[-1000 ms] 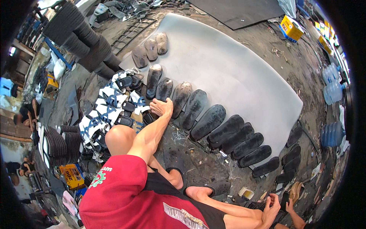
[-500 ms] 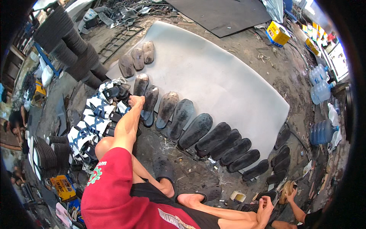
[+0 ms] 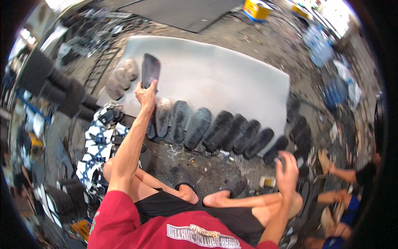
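Note:
My left hand [image 3: 146, 97] grips a dark, foot-shaped shoe last [image 3: 151, 71] by its near end. The last is raised over the left part of a pale grey sheet [image 3: 224, 74]. Below it, a row of similar lasts [image 3: 198, 126] runs along the sheet's near edge, brownish-grey at left and black toward the right. Three light brown lasts [image 3: 123, 79] lie at the sheet's far left corner. My right hand [image 3: 287, 172] is above my right knee, its fingers bent and apart, with nothing visible in them.
White and navy sandal uppers [image 3: 97, 145] are piled by my left knee. Stacks of black soles [image 3: 45, 79] stand beyond them. Blue water jugs [image 3: 321, 52] and a yellow box [image 3: 257, 9] are at far right. A co-worker's hand [image 3: 331, 170] holds a tan last nearby.
My left hand has lifted a shoe last from the left of the row and swung it outward over the sheet. My right hand has risen. The whole view has shifted.

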A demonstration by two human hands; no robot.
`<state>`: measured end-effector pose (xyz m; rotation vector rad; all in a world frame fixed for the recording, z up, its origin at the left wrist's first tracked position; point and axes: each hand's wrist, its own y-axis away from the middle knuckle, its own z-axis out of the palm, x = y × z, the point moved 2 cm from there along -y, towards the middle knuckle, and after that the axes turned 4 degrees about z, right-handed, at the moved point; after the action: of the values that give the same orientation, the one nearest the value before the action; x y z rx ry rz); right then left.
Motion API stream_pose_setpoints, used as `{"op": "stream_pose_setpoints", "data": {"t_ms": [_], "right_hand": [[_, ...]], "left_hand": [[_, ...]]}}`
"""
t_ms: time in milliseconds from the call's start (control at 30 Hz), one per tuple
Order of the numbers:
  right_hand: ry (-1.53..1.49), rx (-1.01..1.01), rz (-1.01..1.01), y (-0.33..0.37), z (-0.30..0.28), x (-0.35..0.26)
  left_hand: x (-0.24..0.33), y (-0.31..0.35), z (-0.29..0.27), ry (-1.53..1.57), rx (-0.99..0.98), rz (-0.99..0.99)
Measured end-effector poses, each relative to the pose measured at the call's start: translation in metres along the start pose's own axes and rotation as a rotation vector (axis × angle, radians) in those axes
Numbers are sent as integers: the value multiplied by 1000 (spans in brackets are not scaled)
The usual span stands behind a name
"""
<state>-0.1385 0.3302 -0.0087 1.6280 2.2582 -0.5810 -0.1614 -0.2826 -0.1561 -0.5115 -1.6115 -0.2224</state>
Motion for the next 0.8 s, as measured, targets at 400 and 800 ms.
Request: {"op": "stream_pose_setpoints", "data": {"t_ms": [400, 800], "right_hand": [[-790, -269, 10, 81, 97, -114], [-897, -708, 12, 90, 58, -83]], "left_hand": [[179, 297, 4, 277, -709, -189], [186, 348, 25, 318, -908, -236]]}}
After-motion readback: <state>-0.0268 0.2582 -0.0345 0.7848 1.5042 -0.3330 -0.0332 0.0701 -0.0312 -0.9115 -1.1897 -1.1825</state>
